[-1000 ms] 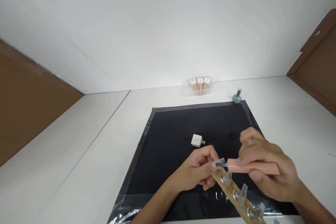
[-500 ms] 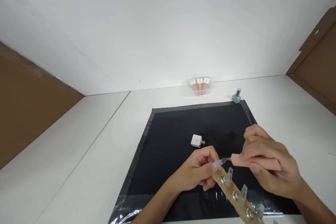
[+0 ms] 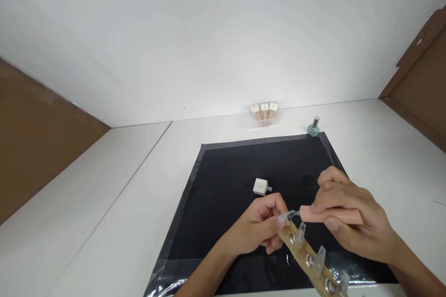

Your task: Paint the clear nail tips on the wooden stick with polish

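Observation:
Between my right hand's [image 3: 358,218] thumb and fingers lies the pink cap of a nail polish brush [image 3: 331,215]. Its bristles touch a clear false nail tip [image 3: 286,216] at the end of a wooden nail stand [image 3: 303,255]. My left hand [image 3: 263,225] is closed around that end of the stand, its thumb against the nail tip. More clear nail tips [image 3: 319,260] stand along the wooden strip on round metal bases [image 3: 310,260]. Beyond my left hand, an uncapped white square nail polish bottle [image 3: 260,186] lies on its side on the black mat [image 3: 240,162].
Behind the mat, a clear plastic tray [image 3: 268,122] holds several white-and-pink polish bottles [image 3: 265,107]. A teal bottle with a silver cap [image 3: 313,130] stands at the mat's far right corner. Brown cardboard panels [image 3: 42,134] flank the white table [image 3: 139,185].
My right hand has shifted a little to the left, bringing the brush farther over the nail tip. The stand and my left hand have moved slightly left.

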`<state>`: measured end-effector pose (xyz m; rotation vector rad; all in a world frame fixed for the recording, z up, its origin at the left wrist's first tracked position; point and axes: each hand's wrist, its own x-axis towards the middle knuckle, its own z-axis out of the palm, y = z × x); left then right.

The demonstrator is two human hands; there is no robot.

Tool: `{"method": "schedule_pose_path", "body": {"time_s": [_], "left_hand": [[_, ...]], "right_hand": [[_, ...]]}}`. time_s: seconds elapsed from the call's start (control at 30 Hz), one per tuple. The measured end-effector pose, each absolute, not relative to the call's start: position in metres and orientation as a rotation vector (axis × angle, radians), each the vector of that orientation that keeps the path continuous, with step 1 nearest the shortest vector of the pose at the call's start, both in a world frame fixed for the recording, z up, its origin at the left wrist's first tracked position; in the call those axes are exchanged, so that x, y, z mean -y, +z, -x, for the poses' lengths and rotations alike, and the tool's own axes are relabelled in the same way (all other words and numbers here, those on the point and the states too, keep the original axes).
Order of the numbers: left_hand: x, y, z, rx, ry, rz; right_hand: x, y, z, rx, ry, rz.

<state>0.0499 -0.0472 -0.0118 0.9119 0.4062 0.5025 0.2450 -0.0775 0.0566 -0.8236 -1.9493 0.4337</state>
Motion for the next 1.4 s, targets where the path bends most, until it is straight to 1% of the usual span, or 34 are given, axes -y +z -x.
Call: {"method": "schedule_pose_path", "body": {"time_s": [0.13,0.27,0.33,0.43,0.6,0.7,0.83,1.0,1.17,1.4], "left_hand": [[0.047,-0.011,-0.050,-0.417,0.507,-0.924],[0.048,-0.013,-0.049,-0.405,0.507,-0.929],[0.049,-0.013,-0.049,-0.423,0.513,-0.936],[0.051,-0.011,-0.049,-0.469,0.535,-0.970],[0.052,-0.004,-0.052,-0.525,0.619,-1.101],[0.052,-0.001,-0.054,-0.619,0.663,-1.234],[0.052,-0.002,-0.054,-0.707,0.694,-1.383],[0.053,-0.004,-0.053,-0.746,0.731,-1.506],[0.054,-0.005,-0.053,-0.704,0.725,-1.515],[0.054,-0.008,-0.051,-0.699,0.705,-1.513]], "right_hand": [[0.078,0.057,-0.245,1.883,0.421,0.844],[0.080,0.053,-0.247,1.881,0.515,0.857],[0.081,0.049,-0.249,1.769,0.580,0.921],[0.080,0.044,-0.251,1.484,0.774,0.914],[0.072,0.045,-0.248,1.091,1.234,0.997],[0.069,0.047,-0.248,1.041,1.313,1.075],[0.072,0.046,-0.248,1.100,1.245,1.128],[0.078,0.046,-0.242,1.306,0.976,1.115],[0.079,0.047,-0.237,1.488,0.785,1.146],[0.078,0.046,-0.238,1.523,0.556,1.157]]}}
